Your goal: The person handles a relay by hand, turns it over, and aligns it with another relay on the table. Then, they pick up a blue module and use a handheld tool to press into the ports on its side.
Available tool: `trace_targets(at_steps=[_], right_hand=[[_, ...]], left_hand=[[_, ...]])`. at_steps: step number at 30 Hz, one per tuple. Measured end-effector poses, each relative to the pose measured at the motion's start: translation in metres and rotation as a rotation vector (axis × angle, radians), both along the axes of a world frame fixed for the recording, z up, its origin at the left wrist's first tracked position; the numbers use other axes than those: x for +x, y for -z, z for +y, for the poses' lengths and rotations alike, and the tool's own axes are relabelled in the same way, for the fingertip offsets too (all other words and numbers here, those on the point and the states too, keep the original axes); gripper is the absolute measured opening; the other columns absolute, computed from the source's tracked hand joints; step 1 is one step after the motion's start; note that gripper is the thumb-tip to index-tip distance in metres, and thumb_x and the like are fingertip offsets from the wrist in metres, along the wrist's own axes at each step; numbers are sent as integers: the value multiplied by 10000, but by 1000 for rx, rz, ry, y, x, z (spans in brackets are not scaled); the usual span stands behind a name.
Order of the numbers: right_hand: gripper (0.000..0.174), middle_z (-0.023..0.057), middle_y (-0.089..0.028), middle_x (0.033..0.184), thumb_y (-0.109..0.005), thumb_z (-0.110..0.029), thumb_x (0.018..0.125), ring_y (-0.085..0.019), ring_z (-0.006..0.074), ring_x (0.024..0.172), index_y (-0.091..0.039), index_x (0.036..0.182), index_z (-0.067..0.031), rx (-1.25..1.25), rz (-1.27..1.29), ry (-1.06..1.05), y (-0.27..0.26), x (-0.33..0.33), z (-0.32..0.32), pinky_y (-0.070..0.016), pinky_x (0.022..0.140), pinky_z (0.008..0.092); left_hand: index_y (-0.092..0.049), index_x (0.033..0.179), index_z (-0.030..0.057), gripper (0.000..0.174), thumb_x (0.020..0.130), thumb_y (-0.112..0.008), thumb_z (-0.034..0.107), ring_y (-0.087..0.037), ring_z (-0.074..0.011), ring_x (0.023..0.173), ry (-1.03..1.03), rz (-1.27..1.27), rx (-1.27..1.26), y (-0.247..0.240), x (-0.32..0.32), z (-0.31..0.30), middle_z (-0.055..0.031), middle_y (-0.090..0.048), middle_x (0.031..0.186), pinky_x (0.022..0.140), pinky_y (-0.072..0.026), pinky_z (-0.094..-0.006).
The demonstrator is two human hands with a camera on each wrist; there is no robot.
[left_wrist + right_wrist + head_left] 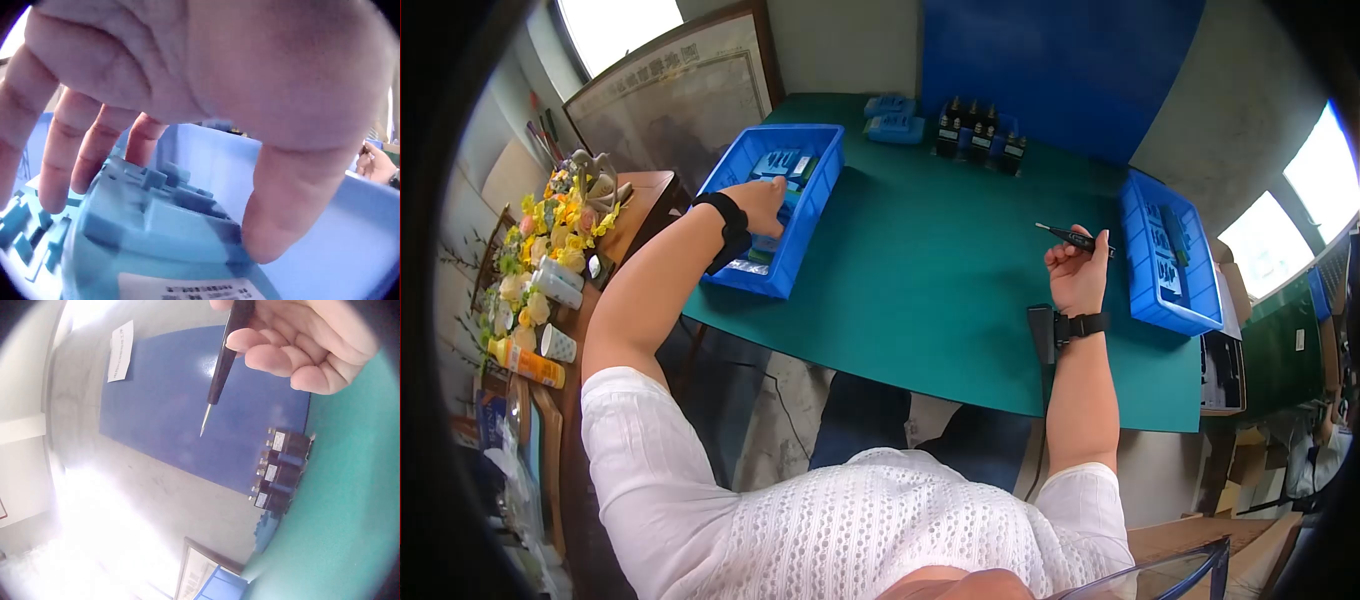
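Observation:
My left hand (762, 205) reaches down into the left blue bin (808, 232). In the left wrist view its fairly straight fingers and thumb spread around a light blue plastic housing (162, 234) with a white printed label. The thumb tip is right at the housing's edge, and other light blue parts lie beside it. Above the right part of the table, my right hand (1080, 280) holds a screwdriver (1070, 236). Its black handle (226, 365) sits between thumb and fingers in the right wrist view, and the thin metal shaft sticks out bare.
A second blue bin (1168, 312) with light blue parts stands at the green table's (920, 290) right edge. At the back are stacked light blue housings (895, 127) and several black devices (980, 140). Flowers and cups stand on a wooden side table (650, 195) at left.

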State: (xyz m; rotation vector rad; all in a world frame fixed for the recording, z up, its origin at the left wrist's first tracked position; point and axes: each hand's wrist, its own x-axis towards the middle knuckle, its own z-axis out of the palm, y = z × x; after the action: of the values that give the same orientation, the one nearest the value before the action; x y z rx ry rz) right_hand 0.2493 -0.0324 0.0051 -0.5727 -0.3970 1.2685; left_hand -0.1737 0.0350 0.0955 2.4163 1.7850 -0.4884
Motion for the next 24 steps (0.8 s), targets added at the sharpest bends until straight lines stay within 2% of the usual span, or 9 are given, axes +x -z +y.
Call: trace_targets(at_steps=[5,8,11,17,18,21,22,24], right_hand=[[436,26,-489,573,-417,-433,912,-477,152,570,-551,906,-18,-6,-18,-5,-2,-1,-1,-416,589,289],[436,26,-485,572,-417,-433,912,-475,152,572,-550,910,-18,-19,-19,-4,-3,-2,-2,-414,593,290],[437,25,-482,572,-418,-435,911,-470,151,572,-552,908,-19,-21,-28,-5,-3,-1,-1,-411,593,289],[434,16,-454,589,-434,-444,900,-428,154,588,-552,906,-27,-37,-61,8,-3,-2,-2,-393,603,295],[435,16,-454,589,-436,-446,899,-428,154,588,-554,904,-27,-37,-64,8,-3,-2,-2,-393,602,294],[434,16,-455,589,-439,-445,898,-432,152,590,-557,904,-28,-32,-61,5,-3,-1,-2,-392,599,294],[438,16,-461,583,-438,-447,898,-441,150,584,-557,905,-26,-33,-58,6,-3,-1,-2,-395,595,290],[445,17,-472,572,-436,-452,899,-461,146,572,-557,906,-24,-35,-50,8,-3,-2,-2,-400,587,282]], left_hand=[[-278,1227,-55,811,611,-723,227,-567,-375,975,-63,15,-51,-9,14,-13,-277,-581,1006,836,-444,-396],[-165,1335,-13,981,565,-747,164,-534,-383,1032,-107,-16,-27,-1,10,-8,-305,-521,1104,864,-437,-391],[-162,1341,-15,997,564,-756,174,-510,-372,1074,-96,-122,2,2,0,-4,-295,-498,1150,878,-428,-373],[-406,1219,-20,783,591,-780,260,-558,-299,963,-177,-330,-27,-5,-23,10,-217,-552,1049,834,-440,-345],[-502,1121,-16,615,640,-761,265,-579,-249,871,-126,-358,25,-7,-28,8,-159,-586,943,782,-456,-330],[-532,1093,-9,505,688,-729,221,-588,-207,811,-234,-484,-98,-21,-38,11,-121,-606,873,729,-467,-305],[-553,1076,2,379,754,-673,165,-580,-148,763,-238,-514,-85,-27,-42,7,-74,-606,814,675,-467,-266],[-546,1093,10,340,793,-626,148,-576,-131,766,-252,-684,-80,-21,-68,12,-58,-599,841,660,-474,-261]])
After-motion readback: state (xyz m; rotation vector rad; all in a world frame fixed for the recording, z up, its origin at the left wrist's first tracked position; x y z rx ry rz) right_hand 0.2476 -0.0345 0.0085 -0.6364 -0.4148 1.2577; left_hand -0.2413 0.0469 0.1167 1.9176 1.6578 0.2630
